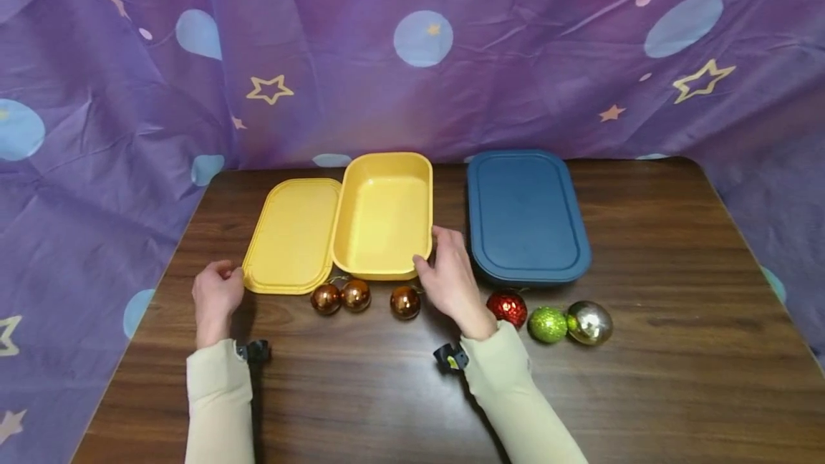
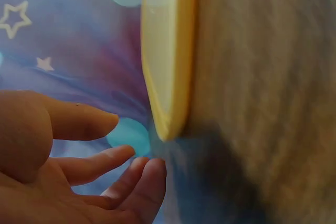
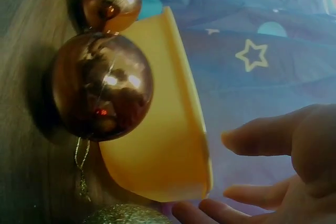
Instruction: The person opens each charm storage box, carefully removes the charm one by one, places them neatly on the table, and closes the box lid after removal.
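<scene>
My left hand is at the near left corner of the yellow lid, which lies flat on the table. In the left wrist view, thumb and fingers are spread, with a gap between the fingertips and the lid's edge. My right hand reaches the near right corner of the yellow container, which holds nothing. The right wrist view has the thumb above its rim and the fingers by its side, not closed round it. Three shiny brown balls sit along the near side of the lid and container.
A blue lidded container stands to the right of the yellow one. In front of it are a red ball, a green ball and a silvery ball. Behind the wooden table hangs a purple patterned cloth.
</scene>
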`<state>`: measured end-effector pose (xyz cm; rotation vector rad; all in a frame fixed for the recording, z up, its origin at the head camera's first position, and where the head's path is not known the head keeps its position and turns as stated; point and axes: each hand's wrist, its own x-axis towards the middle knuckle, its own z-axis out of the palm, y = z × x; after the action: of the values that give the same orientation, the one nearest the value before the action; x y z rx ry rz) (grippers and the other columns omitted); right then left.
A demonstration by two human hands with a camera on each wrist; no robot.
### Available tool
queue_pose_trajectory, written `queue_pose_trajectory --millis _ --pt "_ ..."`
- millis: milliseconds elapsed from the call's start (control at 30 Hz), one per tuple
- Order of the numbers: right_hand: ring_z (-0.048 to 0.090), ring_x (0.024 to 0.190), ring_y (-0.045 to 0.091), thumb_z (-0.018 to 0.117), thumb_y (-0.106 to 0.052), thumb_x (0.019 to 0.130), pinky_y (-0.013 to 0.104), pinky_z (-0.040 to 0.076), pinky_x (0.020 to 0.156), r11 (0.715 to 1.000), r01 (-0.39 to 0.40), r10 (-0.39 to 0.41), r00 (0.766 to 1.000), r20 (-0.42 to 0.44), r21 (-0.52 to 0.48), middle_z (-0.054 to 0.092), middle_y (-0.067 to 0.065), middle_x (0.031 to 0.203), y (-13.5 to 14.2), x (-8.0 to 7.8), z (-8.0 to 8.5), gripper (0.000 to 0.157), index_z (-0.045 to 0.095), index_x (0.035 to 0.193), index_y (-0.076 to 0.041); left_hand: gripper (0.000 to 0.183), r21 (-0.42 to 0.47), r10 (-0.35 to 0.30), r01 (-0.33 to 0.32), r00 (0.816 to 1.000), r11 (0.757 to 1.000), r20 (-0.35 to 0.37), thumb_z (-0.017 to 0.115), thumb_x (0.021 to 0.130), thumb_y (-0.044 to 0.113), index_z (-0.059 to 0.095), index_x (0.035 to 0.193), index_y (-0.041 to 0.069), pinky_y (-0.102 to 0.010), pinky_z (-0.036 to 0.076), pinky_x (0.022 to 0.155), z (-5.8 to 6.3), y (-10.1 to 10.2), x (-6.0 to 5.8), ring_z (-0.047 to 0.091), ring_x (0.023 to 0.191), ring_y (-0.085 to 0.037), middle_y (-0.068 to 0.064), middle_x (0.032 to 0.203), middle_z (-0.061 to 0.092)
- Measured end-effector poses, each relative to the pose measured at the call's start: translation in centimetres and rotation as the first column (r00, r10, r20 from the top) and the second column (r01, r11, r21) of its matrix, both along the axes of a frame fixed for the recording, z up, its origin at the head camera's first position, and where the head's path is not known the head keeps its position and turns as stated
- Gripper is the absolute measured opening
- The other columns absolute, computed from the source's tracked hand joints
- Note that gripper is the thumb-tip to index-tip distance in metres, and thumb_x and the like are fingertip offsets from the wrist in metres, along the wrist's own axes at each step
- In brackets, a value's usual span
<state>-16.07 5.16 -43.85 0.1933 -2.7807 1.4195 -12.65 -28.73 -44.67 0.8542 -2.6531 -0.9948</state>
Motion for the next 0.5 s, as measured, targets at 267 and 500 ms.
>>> queue_pose_trajectory --millis 267,500 --pt "0.042 0.132 0.039 0.060 -0.020 0.093 0.057 0.029 0.112 0.999 -0.017 0.013 0.995 0.096 0.040 0.042 0.026 0.142 0.05 -0.40 -0.48 0.061 0.036 0.143 0.005 0.046 -0.040 -0.076 0.081 0.991 0.996 0.110 0.046 0.089 0.015 0.052 0.123 -0.015 -0.053 0.040 0.097 -1.05 -0.59 -0.33 0.051 0.107 -0.046 -0.031 0.109 0.057" --pt "0.056 0.113 0.033 0.060 -0.023 0.094 0.055 0.035 0.108 0.998 -0.041 0.036 0.992 0.118 0.039 0.050 0.022 0.133 0.11 -0.54 -0.61 0.061 0.035 0.144 0.002 0.047 -0.011 -0.067 0.069 0.989 0.998 0.133 0.047 0.087 0.013 0.053 0.124 -0.015 -0.043 0.047 0.084 -1.18 -0.49 -0.55 0.063 0.095 -0.042 -0.028 0.098 0.066"
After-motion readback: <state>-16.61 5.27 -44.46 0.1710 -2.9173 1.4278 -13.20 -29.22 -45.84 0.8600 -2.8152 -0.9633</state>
